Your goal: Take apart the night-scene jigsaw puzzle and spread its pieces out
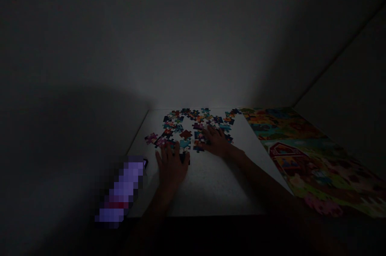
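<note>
Scattered jigsaw puzzle pieces (193, 125) in many colours lie in a loose ring on a white table (211, 183). My left hand (171, 169) rests with spread fingers at the near side of the pieces, its thumb side against a dark piece (182, 158). My right hand (215, 141) lies flat with fingers apart on several pieces further back. Neither hand shows a lifted piece. The dim light hides fine detail under the palms.
A large printed farm picture (310, 159) with a red barn lies to the right of the pieces. At the left edge stands a pixelated purple object (120, 191). Grey walls rise behind and to the right of the table.
</note>
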